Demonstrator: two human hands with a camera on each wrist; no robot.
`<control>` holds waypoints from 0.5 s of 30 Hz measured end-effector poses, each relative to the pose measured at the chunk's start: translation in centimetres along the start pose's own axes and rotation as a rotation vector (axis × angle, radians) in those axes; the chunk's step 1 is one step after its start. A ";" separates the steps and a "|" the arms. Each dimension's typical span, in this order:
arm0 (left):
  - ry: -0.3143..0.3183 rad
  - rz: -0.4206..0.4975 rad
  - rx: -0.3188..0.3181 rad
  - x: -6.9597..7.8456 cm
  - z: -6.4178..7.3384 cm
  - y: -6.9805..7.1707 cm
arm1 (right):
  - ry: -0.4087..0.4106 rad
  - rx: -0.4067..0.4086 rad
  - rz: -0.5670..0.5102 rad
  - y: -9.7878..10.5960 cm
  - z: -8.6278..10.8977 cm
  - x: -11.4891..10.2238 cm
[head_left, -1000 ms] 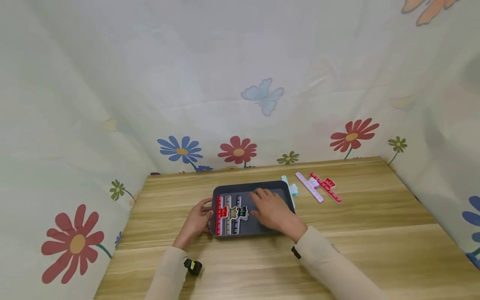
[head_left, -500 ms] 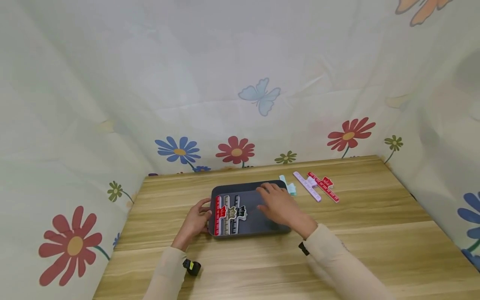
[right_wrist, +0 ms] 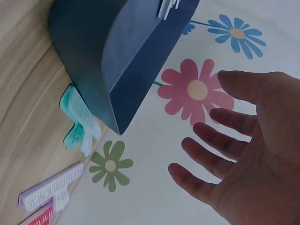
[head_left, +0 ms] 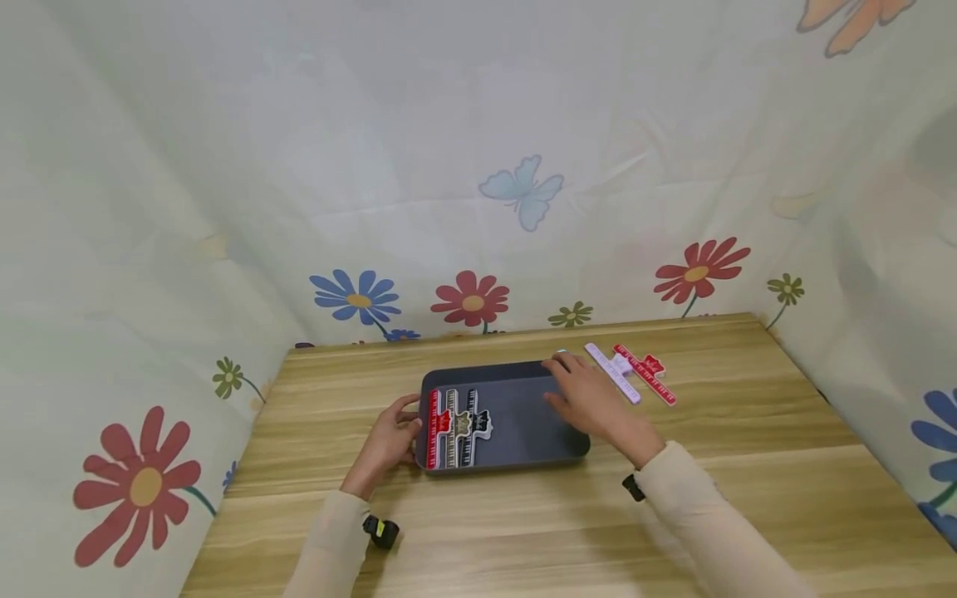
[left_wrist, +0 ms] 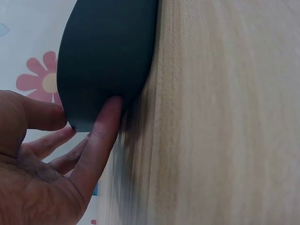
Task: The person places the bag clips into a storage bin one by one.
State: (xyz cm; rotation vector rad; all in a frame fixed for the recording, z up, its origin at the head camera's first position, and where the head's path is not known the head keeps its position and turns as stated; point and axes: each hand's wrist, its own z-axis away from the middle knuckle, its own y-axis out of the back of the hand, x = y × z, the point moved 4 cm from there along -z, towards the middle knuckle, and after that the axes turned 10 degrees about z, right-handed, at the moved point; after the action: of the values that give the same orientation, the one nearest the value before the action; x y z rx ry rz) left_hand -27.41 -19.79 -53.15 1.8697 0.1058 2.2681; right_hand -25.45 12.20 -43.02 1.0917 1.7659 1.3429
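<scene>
My left hand [head_left: 389, 436] grips the left end of a dark grey tray [head_left: 523, 415], its thumb and fingers on the rim and wall in the left wrist view. Inside the tray, at its left, lie three piano-key clips side by side: a red clip [head_left: 433, 440], a white-and-gold clip [head_left: 452, 453] and a black clip [head_left: 468, 448]. Over the tray's right end hovers my right hand [head_left: 594, 403], fingers spread and holding nothing. A mint clip [right_wrist: 77, 112] lies against the tray's outer wall in the right wrist view; the head view mostly hides it behind that hand.
Right of the tray, a lilac clip [head_left: 607, 365] and another red clip [head_left: 658, 386] lie slanted on the wooden table [head_left: 748, 498]. A pale cloth [head_left: 374, 166] printed with flowers and a butterfly rises behind the table and along both sides.
My right hand has moved rightward from over the middle of the tray to its right end, now covering most of the mint clip. The left hand has stayed on the tray.
</scene>
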 end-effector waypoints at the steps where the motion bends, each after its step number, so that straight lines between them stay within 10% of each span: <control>1: -0.001 -0.006 -0.004 0.0 0.0 0.0 | -0.002 0.002 0.000 0.1 0.0 0.2; 15: 0.016 -0.003 -0.008 0.0 -0.1 0.0 | -0.017 -0.038 0.054 -0.1 -0.5 3.9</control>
State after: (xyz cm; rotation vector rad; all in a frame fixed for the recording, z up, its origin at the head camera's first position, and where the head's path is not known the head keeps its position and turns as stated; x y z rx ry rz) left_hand -27.49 -19.81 -53.16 1.8467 0.1014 2.2780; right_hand -27.63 15.46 -43.05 1.1347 1.7029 1.3896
